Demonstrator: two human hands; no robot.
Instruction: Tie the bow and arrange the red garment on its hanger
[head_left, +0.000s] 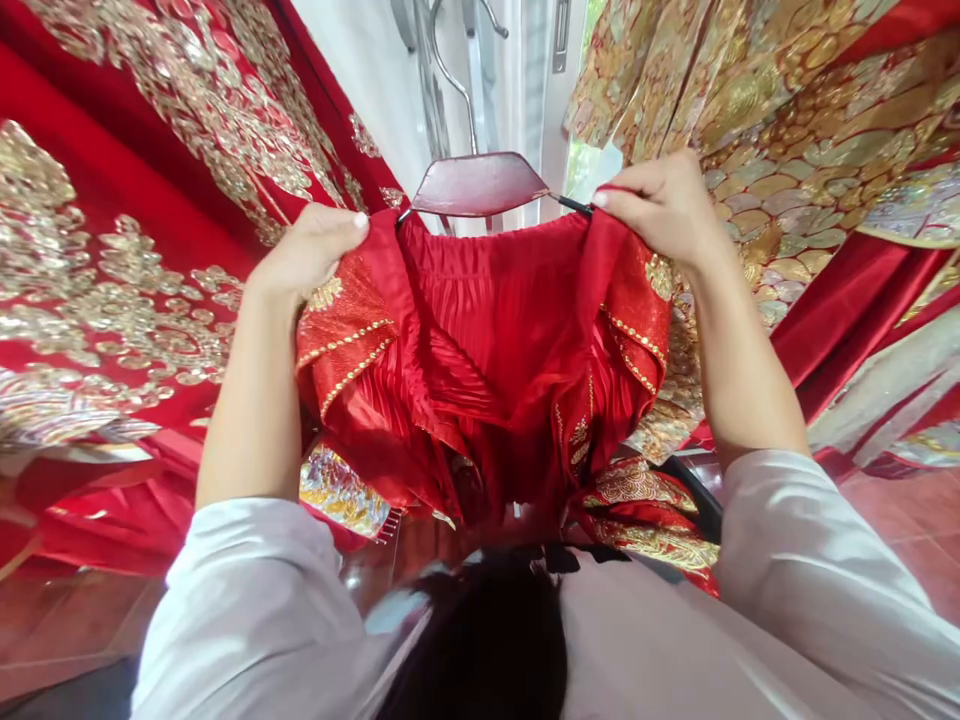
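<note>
Partly hidden, both hands grip the red garment — indistinct lower down.

one held garment, one hanger

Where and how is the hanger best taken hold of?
Probably by the metal stem of the hanger, coming from the hook end: the stem is slim and bare, while the left hand and right hand grip the red garment near the hanger's two ends.

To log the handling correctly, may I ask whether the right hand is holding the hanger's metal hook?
No, the right hand pinches the red garment at one shoulder, apart from the metal hook.
</note>
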